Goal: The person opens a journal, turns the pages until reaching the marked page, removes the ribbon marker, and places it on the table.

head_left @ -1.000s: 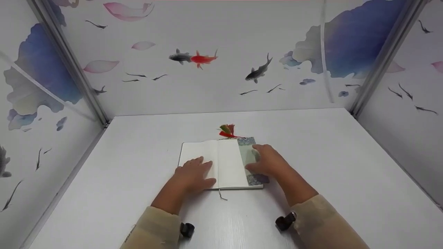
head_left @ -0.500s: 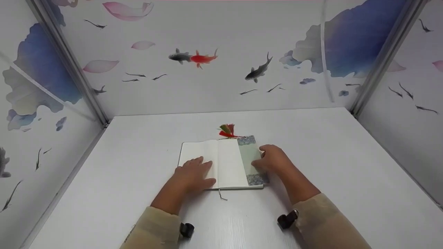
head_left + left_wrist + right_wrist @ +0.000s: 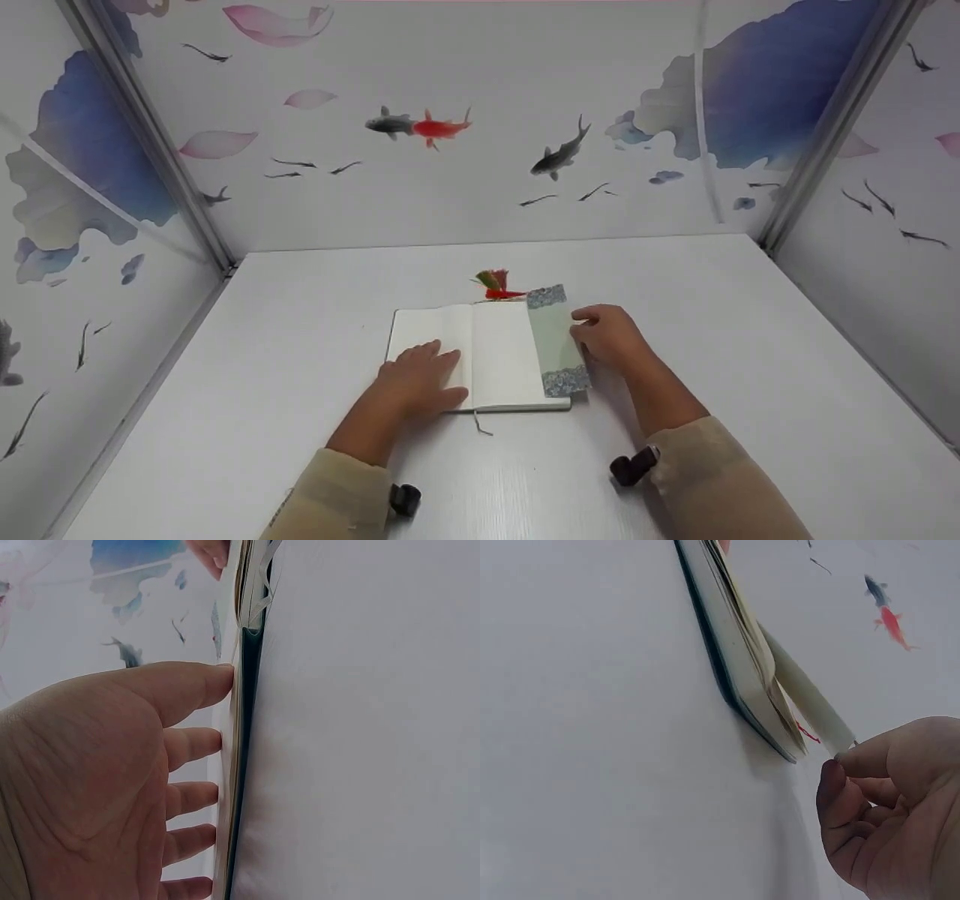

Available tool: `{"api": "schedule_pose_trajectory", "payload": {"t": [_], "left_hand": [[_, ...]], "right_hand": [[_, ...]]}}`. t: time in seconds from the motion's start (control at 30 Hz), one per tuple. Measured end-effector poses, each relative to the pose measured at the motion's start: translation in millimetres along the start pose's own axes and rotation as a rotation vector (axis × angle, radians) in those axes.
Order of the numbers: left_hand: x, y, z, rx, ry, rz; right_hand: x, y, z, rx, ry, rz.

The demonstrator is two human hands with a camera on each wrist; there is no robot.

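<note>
An open notebook (image 3: 501, 356) with blank pages lies on the white table. My left hand (image 3: 420, 379) rests on its left page, fingers spread, and the left wrist view shows the fingertips (image 3: 199, 799) pressing the paper. Over the right page's outer edge lies a pale green bookmark (image 3: 555, 337) with blue-grey patterned ends. Its outer long edge is pinched between thumb and forefinger of my right hand (image 3: 611, 337). In the right wrist view the bookmark (image 3: 810, 697) tilts up off the notebook's pages. A red and green tassel (image 3: 493, 283) lies behind the notebook's top edge.
A thin ribbon marker (image 3: 482, 425) sticks out from the notebook's near edge. White panels (image 3: 480, 210) printed with fish and petals wall in the table (image 3: 300, 300) at the back and both sides.
My right hand has drawn back to the right and slightly away from me. The bookmark has slid outward with it, baring more of the right page. My left hand stays put.
</note>
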State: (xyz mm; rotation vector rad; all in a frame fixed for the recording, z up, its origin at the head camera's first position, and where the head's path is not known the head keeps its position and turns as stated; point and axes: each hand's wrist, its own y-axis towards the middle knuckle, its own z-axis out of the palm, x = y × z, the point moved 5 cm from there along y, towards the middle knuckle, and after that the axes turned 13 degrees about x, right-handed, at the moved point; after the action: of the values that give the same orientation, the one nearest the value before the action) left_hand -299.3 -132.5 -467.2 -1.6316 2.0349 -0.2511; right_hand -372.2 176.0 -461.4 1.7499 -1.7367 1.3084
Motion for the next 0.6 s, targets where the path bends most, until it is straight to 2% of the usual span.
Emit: {"api": "schedule_pose_trajectory", "payload": {"t": [0.17, 0.27, 0.43, 0.6], "left_hand": [[0.1, 0.0, 0.8, -0.014, 0.014, 0.004], [0.1, -0.2, 0.9, -0.016, 0.015, 0.006], [-0.2, -1.1, 0.0, -0.019, 0.012, 0.01], [-0.4, -1.2, -0.7, -0.018, 0.011, 0.012]], "right_hand": [[-6.8, -1.9, -18.7, -0.006, 0.105, -0.007], [-10.9, -4.1, -31.5, -0.023, 0.133, 0.023], [-16.3, -7.1, -47.6, -0.039, 0.133, 0.072], [-19.8, -6.3, -53.4, -0.024, 0.066, 0.101]]}}
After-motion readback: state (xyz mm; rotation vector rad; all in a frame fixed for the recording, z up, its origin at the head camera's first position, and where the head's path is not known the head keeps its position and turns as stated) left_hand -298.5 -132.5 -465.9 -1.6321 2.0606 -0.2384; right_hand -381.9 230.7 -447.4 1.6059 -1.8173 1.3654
